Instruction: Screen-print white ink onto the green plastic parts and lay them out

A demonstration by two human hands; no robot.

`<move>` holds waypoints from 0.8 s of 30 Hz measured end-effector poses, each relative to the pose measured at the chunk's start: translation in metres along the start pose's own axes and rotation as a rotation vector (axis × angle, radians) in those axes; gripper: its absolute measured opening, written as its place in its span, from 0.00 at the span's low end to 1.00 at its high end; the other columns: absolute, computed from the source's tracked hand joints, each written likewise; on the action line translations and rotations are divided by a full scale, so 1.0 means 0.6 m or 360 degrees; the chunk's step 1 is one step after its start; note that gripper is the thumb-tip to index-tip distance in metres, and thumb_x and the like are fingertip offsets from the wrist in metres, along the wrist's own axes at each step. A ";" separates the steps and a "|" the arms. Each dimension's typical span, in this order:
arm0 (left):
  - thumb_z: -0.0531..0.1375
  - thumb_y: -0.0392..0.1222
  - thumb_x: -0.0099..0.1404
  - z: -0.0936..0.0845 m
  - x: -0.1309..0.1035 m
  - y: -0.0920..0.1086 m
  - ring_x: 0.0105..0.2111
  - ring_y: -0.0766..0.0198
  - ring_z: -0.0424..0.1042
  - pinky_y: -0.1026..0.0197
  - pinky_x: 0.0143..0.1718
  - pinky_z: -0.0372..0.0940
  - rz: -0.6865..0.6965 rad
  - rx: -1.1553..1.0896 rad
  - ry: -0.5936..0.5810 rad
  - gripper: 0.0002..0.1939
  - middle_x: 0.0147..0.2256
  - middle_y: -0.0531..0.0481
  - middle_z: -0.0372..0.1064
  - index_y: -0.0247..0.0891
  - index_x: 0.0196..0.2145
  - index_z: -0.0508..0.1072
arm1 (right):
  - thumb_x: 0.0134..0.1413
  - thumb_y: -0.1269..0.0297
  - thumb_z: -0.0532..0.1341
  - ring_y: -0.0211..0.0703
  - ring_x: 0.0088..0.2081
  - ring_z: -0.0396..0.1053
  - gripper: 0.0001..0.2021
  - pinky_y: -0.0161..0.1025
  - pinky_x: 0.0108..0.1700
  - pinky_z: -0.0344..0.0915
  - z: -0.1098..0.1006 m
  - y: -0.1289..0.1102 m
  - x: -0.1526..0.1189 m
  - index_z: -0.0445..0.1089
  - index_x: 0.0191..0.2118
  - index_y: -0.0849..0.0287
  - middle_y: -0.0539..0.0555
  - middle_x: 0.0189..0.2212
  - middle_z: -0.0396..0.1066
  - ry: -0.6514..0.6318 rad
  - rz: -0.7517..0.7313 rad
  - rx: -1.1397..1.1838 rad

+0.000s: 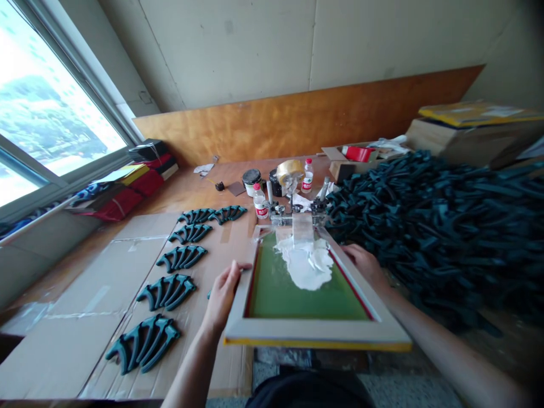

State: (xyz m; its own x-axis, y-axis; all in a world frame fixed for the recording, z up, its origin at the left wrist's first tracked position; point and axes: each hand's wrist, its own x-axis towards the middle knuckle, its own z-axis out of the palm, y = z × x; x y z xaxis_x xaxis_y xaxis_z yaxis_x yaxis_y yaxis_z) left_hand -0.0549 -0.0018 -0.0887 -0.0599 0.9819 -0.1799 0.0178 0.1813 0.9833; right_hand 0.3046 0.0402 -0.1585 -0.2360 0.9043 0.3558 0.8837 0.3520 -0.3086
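A screen-printing frame point(317, 330) with green mesh is in front of me, hinged at its far end in a metal clamp point(297, 220). White ink point(308, 269) lies thick on the mesh's far half, under a pale flat blade. My left hand point(221, 292) is at the frame's left side, fingers curled; bits of a dark green curved plastic part show at its edges. My right hand point(364, 265) is at the frame's right edge, its fingertips partly hidden by the frame. What it grips, if anything, is hidden.
Rows of dark green curved parts point(144, 343) lie on cardboard point(76, 340) at left. A big heap of such parts point(437, 226) fills the right. Behind the clamp are a roll of tape point(290, 169), bottles point(260, 203) and a tub point(251, 180). Boxes point(471, 139) stand at back right.
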 end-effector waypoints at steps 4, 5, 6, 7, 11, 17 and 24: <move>0.62 0.62 0.54 -0.001 -0.005 -0.134 0.26 0.63 0.69 0.65 0.27 0.62 -0.0232 0.0078 -0.0072 0.43 0.26 0.53 0.70 0.34 0.61 0.61 | 0.56 0.61 0.60 0.49 0.52 0.65 0.26 0.42 0.52 0.63 -0.013 -0.035 0.074 0.60 0.60 0.62 0.61 0.54 0.63 0.0153 -0.0051 0.0023; 0.62 0.62 0.54 0.002 0.000 -0.157 0.26 0.63 0.69 0.65 0.26 0.61 -0.0245 0.0110 -0.0055 0.45 0.27 0.52 0.70 0.34 0.63 0.58 | 0.52 0.62 0.64 0.51 0.54 0.63 0.29 0.44 0.54 0.62 -0.009 -0.054 0.090 0.60 0.60 0.61 0.62 0.55 0.62 0.0095 -0.0123 -0.0005; 0.62 0.62 0.54 0.004 0.006 -0.175 0.26 0.63 0.69 0.65 0.25 0.61 -0.0252 0.0151 -0.0032 0.46 0.27 0.52 0.70 0.34 0.63 0.57 | 0.50 0.64 0.65 0.52 0.53 0.62 0.28 0.45 0.54 0.62 -0.002 -0.074 0.101 0.62 0.57 0.61 0.61 0.54 0.63 -0.0011 -0.0188 -0.0052; 0.62 0.61 0.54 0.006 0.011 -0.188 0.26 0.63 0.69 0.65 0.24 0.61 -0.0260 0.0189 -0.0017 0.45 0.27 0.51 0.71 0.35 0.63 0.57 | 0.49 0.66 0.66 0.52 0.51 0.64 0.23 0.45 0.52 0.63 0.005 -0.092 0.107 0.65 0.53 0.61 0.60 0.50 0.66 -0.0140 -0.0222 -0.0098; 0.62 0.59 0.55 0.006 0.023 -0.198 0.24 0.64 0.69 0.66 0.22 0.60 -0.0336 0.0256 -0.0020 0.39 0.28 0.51 0.72 0.38 0.60 0.62 | 0.53 0.74 0.58 0.46 0.38 0.67 0.04 0.39 0.41 0.64 0.028 -0.128 0.071 0.68 0.35 0.60 0.56 0.34 0.71 -0.0491 -0.0261 -0.0169; 0.62 0.58 0.55 0.005 0.020 -0.194 0.26 0.62 0.71 0.65 0.23 0.62 -0.0367 0.0239 -0.0006 0.36 0.29 0.50 0.74 0.39 0.58 0.65 | 0.51 0.79 0.52 0.45 0.37 0.65 0.12 0.40 0.40 0.60 0.006 -0.116 -0.028 0.70 0.35 0.60 0.56 0.33 0.71 -0.0555 -0.0843 0.0019; 0.63 0.58 0.54 0.005 0.018 -0.188 0.25 0.62 0.71 0.65 0.23 0.62 -0.0358 0.0196 -0.0007 0.37 0.27 0.51 0.73 0.38 0.57 0.65 | 0.52 0.76 0.54 0.45 0.37 0.66 0.11 0.41 0.41 0.61 -0.002 -0.126 -0.011 0.72 0.34 0.56 0.54 0.31 0.72 -0.0412 -0.0703 0.0177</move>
State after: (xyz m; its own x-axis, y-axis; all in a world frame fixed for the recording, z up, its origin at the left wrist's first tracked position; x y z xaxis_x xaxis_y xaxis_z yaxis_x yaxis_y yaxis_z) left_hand -0.0547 -0.0118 -0.2018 -0.0719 0.9163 -0.3939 0.1261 0.4001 0.9077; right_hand 0.2398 0.0073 -0.1365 -0.6812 0.6889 0.2478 0.6323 0.7242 -0.2751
